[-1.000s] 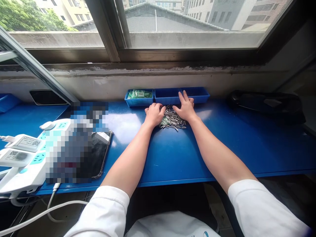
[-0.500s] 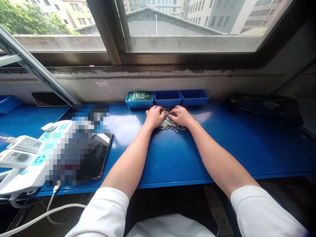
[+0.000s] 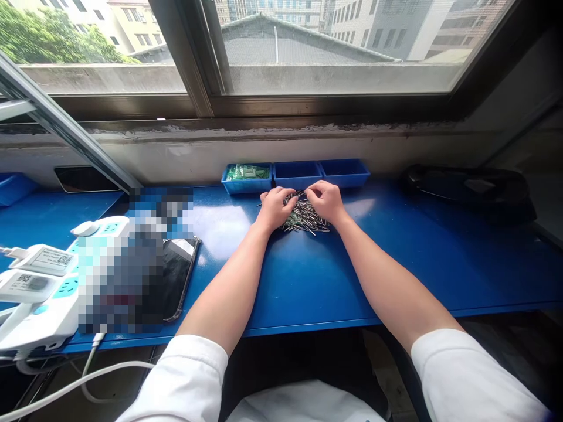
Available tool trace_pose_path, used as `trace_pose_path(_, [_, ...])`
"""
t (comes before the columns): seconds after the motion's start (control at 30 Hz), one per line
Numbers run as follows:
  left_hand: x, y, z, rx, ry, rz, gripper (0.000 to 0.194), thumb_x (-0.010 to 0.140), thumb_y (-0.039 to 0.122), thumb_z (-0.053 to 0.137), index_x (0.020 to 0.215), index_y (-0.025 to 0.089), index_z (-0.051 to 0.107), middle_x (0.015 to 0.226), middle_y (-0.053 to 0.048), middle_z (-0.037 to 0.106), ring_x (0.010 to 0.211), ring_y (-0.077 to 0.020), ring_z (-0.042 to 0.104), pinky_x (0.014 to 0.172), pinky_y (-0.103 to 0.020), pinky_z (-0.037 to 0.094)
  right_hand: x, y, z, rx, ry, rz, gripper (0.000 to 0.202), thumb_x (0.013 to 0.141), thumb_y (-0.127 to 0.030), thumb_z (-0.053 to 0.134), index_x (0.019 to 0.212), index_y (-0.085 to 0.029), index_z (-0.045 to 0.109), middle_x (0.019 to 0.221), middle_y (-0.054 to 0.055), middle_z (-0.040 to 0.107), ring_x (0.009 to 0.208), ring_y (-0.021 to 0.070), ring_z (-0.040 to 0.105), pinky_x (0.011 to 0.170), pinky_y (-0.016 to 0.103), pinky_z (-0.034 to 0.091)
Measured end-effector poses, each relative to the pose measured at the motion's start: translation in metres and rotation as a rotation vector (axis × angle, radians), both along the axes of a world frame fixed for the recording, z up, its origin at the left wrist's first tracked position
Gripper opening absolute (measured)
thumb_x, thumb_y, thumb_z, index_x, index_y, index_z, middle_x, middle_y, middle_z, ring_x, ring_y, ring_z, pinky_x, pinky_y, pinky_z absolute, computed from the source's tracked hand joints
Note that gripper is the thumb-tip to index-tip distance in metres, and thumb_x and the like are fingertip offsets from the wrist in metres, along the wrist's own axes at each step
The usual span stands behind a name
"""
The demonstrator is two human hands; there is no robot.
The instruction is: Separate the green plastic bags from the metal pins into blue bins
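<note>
Fingers curled, left hand (image 3: 275, 208) and right hand (image 3: 326, 201) seem to pick through pins (image 3: 311, 217), any pinch impossible to tell, the next move likely needing fingertip precision.

Blue bench (image 3: 303, 287), glossy, carries: pile of slim metal pins (image 3: 310, 218), centre; three blue bins (image 3: 298, 181) in a row behind; phone (image 3: 178, 269) and white power strip (image 3: 57, 310), left; black object (image 3: 466, 190), right.
</note>
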State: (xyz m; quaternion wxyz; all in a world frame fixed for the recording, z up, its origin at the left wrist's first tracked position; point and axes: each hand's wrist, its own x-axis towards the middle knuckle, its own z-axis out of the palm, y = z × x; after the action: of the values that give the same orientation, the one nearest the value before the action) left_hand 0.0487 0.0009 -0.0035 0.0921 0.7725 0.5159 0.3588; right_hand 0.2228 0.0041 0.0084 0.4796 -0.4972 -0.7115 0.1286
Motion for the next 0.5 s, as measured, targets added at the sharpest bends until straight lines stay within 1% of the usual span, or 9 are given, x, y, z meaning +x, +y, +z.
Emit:
trace_pose_path(0.07, [0.001,-0.0008,0.0012,0.029,-0.005,-0.049,0.021,0.092,0.033,0.053,0.101,0.024,0.07,0.105,-0.003,0.073,0.103,-0.0193,0.064,0.095,-0.037,0.034,-0.0002,0.0016,0.0007,-0.105,0.172,0.039,0.019,0.077,-0.03,0.059,0.069,-0.017,0.069,0.065,0.001,0.065,0.061,0.0133,0.055,0.062,0.027,0.044])
trace_pose_path(0.13, [0.0018,-0.001,0.0018,0.053,-0.009,-0.063,0.02,0.093,0.03,0.052,0.097,0.023,0.07,0.098,-0.002,0.074,0.097,-0.0178,0.066,0.094,-0.036,0.034,0.0002,0.0029,0.0005,-0.202,0.304,0.084,0.02,0.074,-0.034,0.061,0.067,-0.016,0.068,0.061,0.0,0.064,0.056,0.012,0.052,0.058,0.027,0.042])
trace_pose_path(0.2, [0.0019,-0.0007,0.0015,0.069,-0.013,-0.056,0.02,0.093,0.029,0.052,0.095,0.022,0.07,0.096,-0.002,0.074,0.094,-0.0173,0.066,0.093,-0.036,0.033,0.001,0.0033,0.0001,-0.264,0.393,0.129,0.018,0.072,-0.034,0.063,0.068,-0.016,0.068,0.061,0.0,0.065,0.054,0.0113,0.052,0.056,0.026,0.042])
trace_pose_path(0.27, [0.0011,0.0,0.0007,0.074,-0.009,-0.048,0.019,0.092,0.029,0.053,0.093,0.021,0.07,0.096,-0.002,0.075,0.093,-0.0174,0.066,0.093,-0.036,0.033,0.0019,0.0023,0.0,-0.311,0.453,0.192,0.017,0.069,-0.032,0.065,0.076,-0.017,0.07,0.064,0.0,0.068,0.054,0.0117,0.054,0.057,0.026,0.044])
trace_pose_path(0.33, [0.0,0.0004,0.0,0.07,0.001,-0.039,0.018,0.092,0.028,0.053,0.092,0.021,0.07,0.095,-0.002,0.075,0.092,-0.0177,0.066,0.092,-0.036,0.033,0.0025,0.0002,0.0004,-0.337,0.482,0.258,0.02,0.068,-0.032,0.067,0.082,-0.018,0.071,0.067,0.001,0.071,0.056,0.0124,0.057,0.058,0.027,0.046])
trace_pose_path(0.4, [-0.0006,0.0004,-0.0002,0.067,0.008,-0.035,0.018,0.092,0.027,0.054,0.091,0.021,0.07,0.095,-0.002,0.075,0.092,-0.0177,0.066,0.092,-0.036,0.034,0.0024,-0.002,0.001,-0.334,0.462,0.286,0.02,0.067,-0.033,0.068,0.079,-0.018,0.073,0.068,0.002,0.071,0.055,0.0124,0.056,0.057,0.027,0.046])
trace_pose_path(0.47, [-0.0005,0.0,-0.0001,0.061,0.01,-0.037,0.018,0.092,0.028,0.054,0.093,0.022,0.07,0.096,-0.002,0.075,0.093,-0.0179,0.066,0.093,-0.036,0.034,0.0023,-0.0029,0.0015,-0.318,0.423,0.266,0.018,0.067,-0.034,0.068,0.073,-0.018,0.073,0.069,0.002,0.071,0.054,0.0122,0.055,0.056,0.027,0.046])
trace_pose_path(0.5, [-0.0003,-0.0003,0.0,0.057,0.006,-0.033,0.018,0.091,0.029,0.054,0.097,0.022,0.069,0.098,-0.002,0.075,0.095,-0.0183,0.066,0.094,-0.036,0.034,0.0027,-0.0025,0.0015,-0.309,0.409,0.246,0.018,0.067,-0.035,0.068,0.072,-0.018,0.073,0.068,0.003,0.071,0.054,0.0125,0.055,0.056,0.028,0.046])
